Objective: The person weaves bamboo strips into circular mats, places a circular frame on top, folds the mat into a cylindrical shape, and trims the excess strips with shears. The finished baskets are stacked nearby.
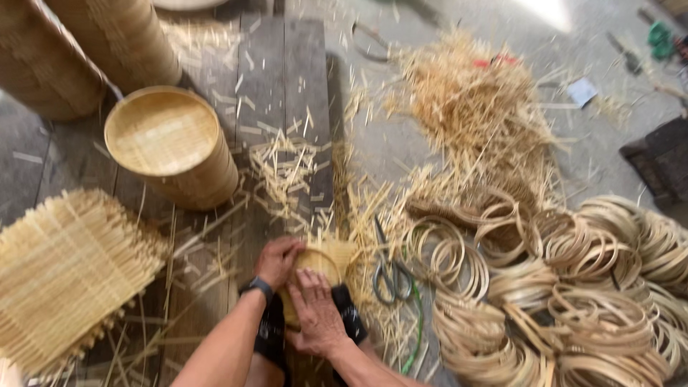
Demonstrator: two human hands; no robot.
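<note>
My left hand grips the left rim of a small round bamboo basket pinned between my feet. My right hand presses flat on the woven mat inside it. A dark band sits on my left wrist. Grey scissors lie on the floor just right of the basket, next to a green cord.
Several bamboo ring hoops are heaped at the right. A stack of round woven trays stands upper left beside taller stacks. Flat woven mats lie at the left. Loose bamboo offcuts litter the floor and the wooden planks.
</note>
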